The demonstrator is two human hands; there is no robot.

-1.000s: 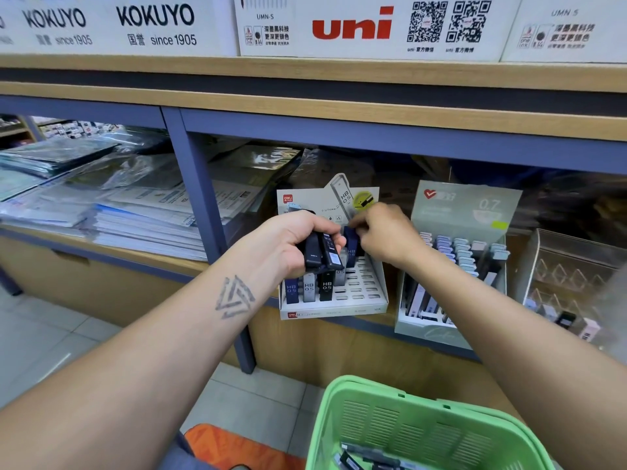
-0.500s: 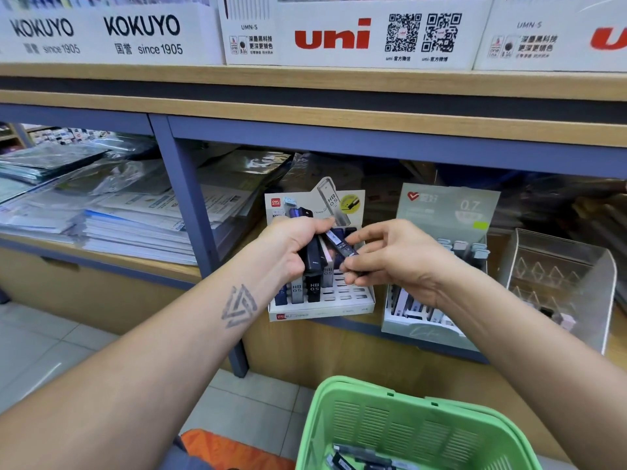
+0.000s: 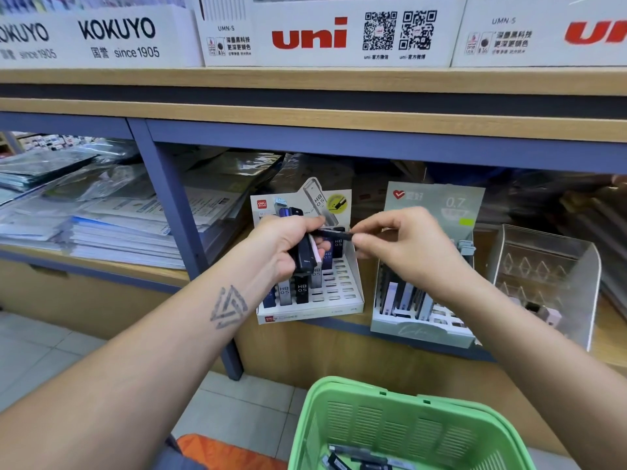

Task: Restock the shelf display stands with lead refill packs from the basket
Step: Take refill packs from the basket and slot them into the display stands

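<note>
My left hand (image 3: 285,245) grips a bunch of dark lead refill packs (image 3: 305,256) in front of the white slotted display stand (image 3: 339,300), which holds several HB 0.5 packs in its left slots. My right hand (image 3: 400,245) pinches one dark pack (image 3: 334,234) by its end, the pack lying level between both hands with its other end at the left hand's bunch. A pale green 0.7 display stand (image 3: 424,330) sits right of the white one. The green basket (image 3: 383,422) below holds a few more packs (image 3: 359,461).
A clear acrylic stand (image 3: 556,262) with a few packs stands at the far right. Stacks of paper goods in plastic (image 3: 101,218) fill the left bay behind a blue upright post (image 3: 176,228). White uni and Kokuyo boxes (image 3: 305,32) sit on the shelf above. Tiled floor below.
My right hand came back from the white stand's slots to the left hand and now pulls one pack sideways out of the bunch. The view shifted slightly left and up.
</note>
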